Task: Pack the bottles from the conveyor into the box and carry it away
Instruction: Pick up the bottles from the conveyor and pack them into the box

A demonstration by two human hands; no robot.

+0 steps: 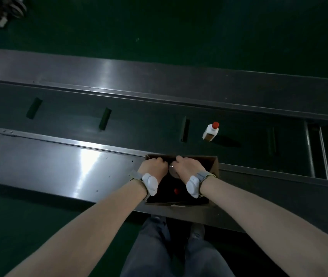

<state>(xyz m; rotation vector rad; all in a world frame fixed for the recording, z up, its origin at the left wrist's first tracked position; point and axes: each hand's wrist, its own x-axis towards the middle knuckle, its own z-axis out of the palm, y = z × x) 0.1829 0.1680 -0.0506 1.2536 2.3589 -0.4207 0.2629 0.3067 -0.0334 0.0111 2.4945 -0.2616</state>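
An open brown cardboard box sits on the near steel ledge of the conveyor. Both my hands are down inside it by its far wall, fingers curled. My right hand closes around a pale, rounded bottle that shows between the two hands. My left hand is a fist beside it; what it grips is hidden. The red cap of another bottle shows lower in the dark box. One white bottle with a red cap stands alone on the green belt, beyond the box and to its right.
The green belt with raised cleats runs left to right between two steel side ledges. Metal rollers end the line at the right. My legs stand on the green floor just below the box. Cardboard and clutter lie far left.
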